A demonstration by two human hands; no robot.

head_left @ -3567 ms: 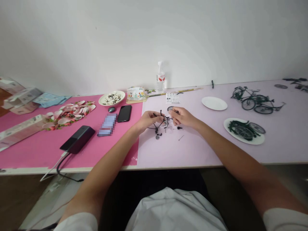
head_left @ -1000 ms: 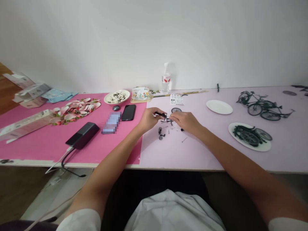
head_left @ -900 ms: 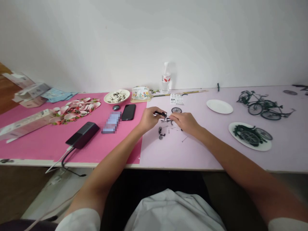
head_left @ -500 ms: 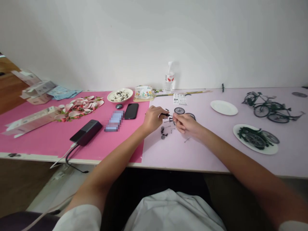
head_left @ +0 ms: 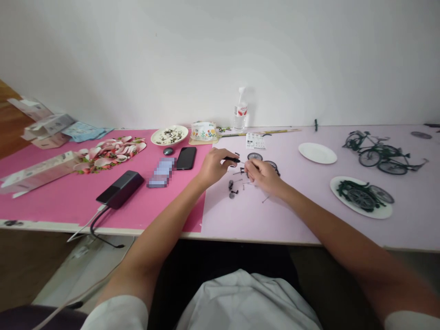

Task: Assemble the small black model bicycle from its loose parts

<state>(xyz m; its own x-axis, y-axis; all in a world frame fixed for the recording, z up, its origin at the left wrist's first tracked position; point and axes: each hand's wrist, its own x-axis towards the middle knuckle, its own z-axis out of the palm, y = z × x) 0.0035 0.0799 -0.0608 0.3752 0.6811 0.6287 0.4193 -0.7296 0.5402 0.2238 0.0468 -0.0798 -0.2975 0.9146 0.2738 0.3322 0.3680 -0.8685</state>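
Black part (head_left: 231, 159) is up over the mauve table (head_left: 240, 224), near the middle, lying roughly sideways. Left hand (head_left: 215, 167) has it pinched between thumb and fingers, right end sticking out. Right hand (head_left: 263, 175) is just beside, fingertips closed on a thin rod (head_left: 242, 162) that bridges the short gap to the black part. Too small to tell whether rod and part touch. Hands are close but apart from each other.

Under and around the hands: one wheel (head_left: 255, 156) flat on the far side, a second wheel (head_left: 273, 166) partly hidden by the right hand. Small dark bits (head_left: 231, 185) and a loose pin (head_left: 265, 199) lie on the near side.

Farther back: printed sheet (head_left: 255, 141), then bottle (head_left: 240, 115) by the wall. Right: white plate (head_left: 317, 153) far, second plate (head_left: 383, 212) nearer, heaped with dark green parts (head_left: 359, 195). Bikes (head_left: 369, 156) sit beyond that plate.

Left, on the pink cover (head_left: 161, 215): bowl (head_left: 168, 144) far, dark phone (head_left: 186, 158) nearer, black box (head_left: 120, 189) near left with a cable attached.
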